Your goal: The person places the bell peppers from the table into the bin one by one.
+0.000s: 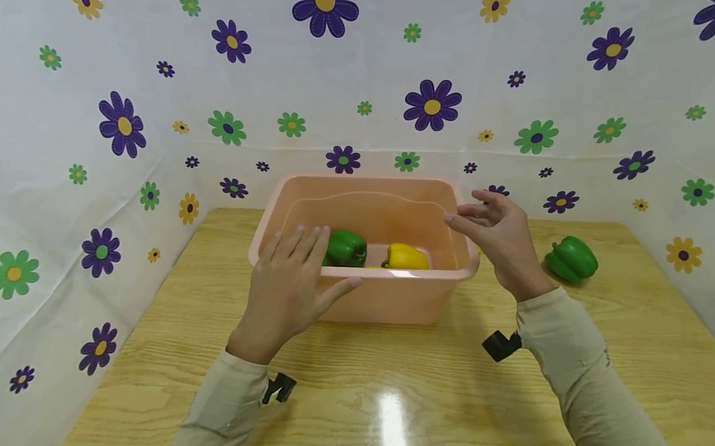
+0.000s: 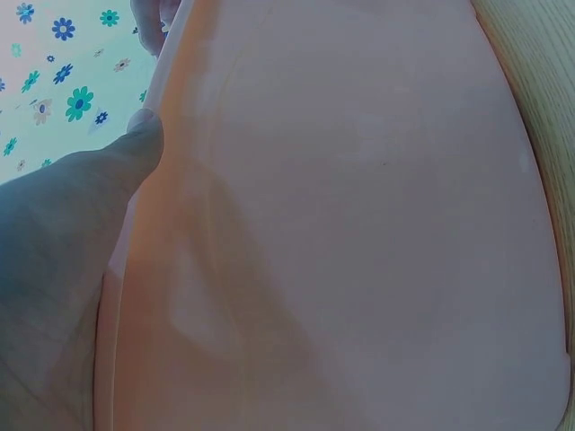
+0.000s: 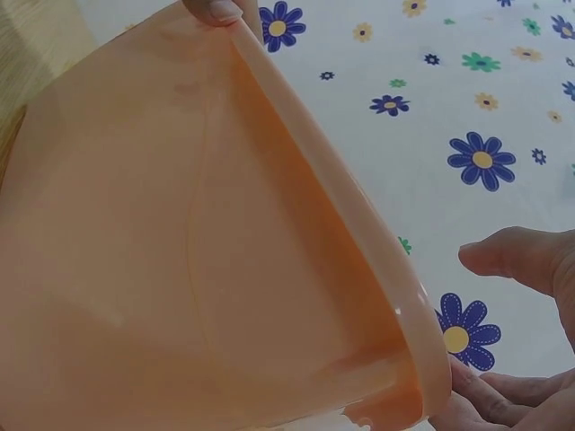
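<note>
A peach plastic tub (image 1: 384, 297) stands on the wooden table. Over its near rim, at the left, lies my left hand (image 1: 289, 283), fingers straight and thumb stretched along the front edge. In the left wrist view the thumb (image 2: 135, 148) rests on the rim. Beside the tub's right rim is my right hand (image 1: 500, 239), its thumb held apart from its loosely bent fingers. The right wrist view has those fingers (image 3: 503, 400) right at the tub's corner. Inside the tub lie a green bell pepper (image 1: 347, 248) and a yellow bell pepper (image 1: 406, 257), partly hidden by the front wall.
Another green bell pepper (image 1: 571, 259) lies on the table (image 1: 338, 382) to the right, beyond my right wrist. A bit of yellow shows between the tub's right side and my right hand. A white cloth with printed flowers (image 1: 370, 64) hangs behind and along the sides.
</note>
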`<act>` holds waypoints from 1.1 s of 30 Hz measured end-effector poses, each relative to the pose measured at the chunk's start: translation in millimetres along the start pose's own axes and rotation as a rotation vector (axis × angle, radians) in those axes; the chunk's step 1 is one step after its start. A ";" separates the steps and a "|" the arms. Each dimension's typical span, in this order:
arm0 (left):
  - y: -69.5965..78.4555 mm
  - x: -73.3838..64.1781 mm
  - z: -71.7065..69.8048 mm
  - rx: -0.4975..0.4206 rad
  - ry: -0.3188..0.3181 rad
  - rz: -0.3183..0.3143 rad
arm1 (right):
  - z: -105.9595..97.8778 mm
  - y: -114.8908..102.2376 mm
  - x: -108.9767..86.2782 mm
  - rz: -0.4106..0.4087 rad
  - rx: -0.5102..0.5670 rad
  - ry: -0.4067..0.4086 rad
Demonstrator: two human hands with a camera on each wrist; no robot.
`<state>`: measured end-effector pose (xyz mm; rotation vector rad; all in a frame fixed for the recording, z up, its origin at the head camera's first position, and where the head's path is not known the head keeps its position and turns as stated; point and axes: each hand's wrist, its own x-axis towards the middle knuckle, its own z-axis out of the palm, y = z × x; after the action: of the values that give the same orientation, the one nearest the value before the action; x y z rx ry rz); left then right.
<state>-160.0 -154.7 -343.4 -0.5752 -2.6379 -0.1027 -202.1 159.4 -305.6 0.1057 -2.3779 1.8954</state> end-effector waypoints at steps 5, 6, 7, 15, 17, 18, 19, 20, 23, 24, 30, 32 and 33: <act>-0.2 0.2 0.4 0.003 0.004 0.001 | -1.0 -0.5 0.1 0.004 0.021 -0.006; -0.2 0.1 0.4 0.000 0.004 0.001 | -1.4 -0.5 -0.1 0.006 0.025 -0.006; -0.2 0.1 0.3 -0.001 0.005 0.001 | -1.8 -0.5 -0.2 0.008 0.030 -0.006; 0.0 0.3 -0.6 0.004 0.006 0.005 | -4.0 0.6 -0.2 -0.006 0.053 0.048; 0.2 0.5 -1.1 0.005 0.000 0.004 | -5.5 1.5 -0.1 -0.024 0.059 0.073; 0.4 0.7 -1.3 0.005 -0.004 0.003 | -6.5 1.9 -0.1 -0.031 0.057 0.085; 0.5 0.9 -1.5 0.003 -0.005 0.003 | -7.8 2.4 0.0 -0.035 0.054 0.094; 0.6 1.1 -1.7 0.001 -0.007 0.002 | -9.2 3.2 0.2 -0.039 0.049 0.101; 0.7 1.3 -2.2 -0.003 -0.015 -0.003 | -13.5 5.5 1.1 -0.034 0.038 0.115; 0.6 1.2 -2.2 -0.002 -0.017 -0.003 | -15.1 6.5 1.4 -0.031 0.035 0.119; 0.7 0.6 -1.9 0.000 -0.026 -0.004 | -25.5 15.0 6.1 -0.028 0.004 0.195; 0.7 0.3 -2.0 -0.002 -0.024 -0.004 | -29.1 18.2 7.9 -0.020 -0.009 0.223; 0.8 0.1 -2.0 -0.003 -0.023 -0.005 | -31.1 20.0 9.1 -0.012 -0.017 0.231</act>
<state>-159.0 -154.3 -341.5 -0.5746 -2.6617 -0.1019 -212.3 194.3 -317.0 -0.0953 -2.2343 1.7740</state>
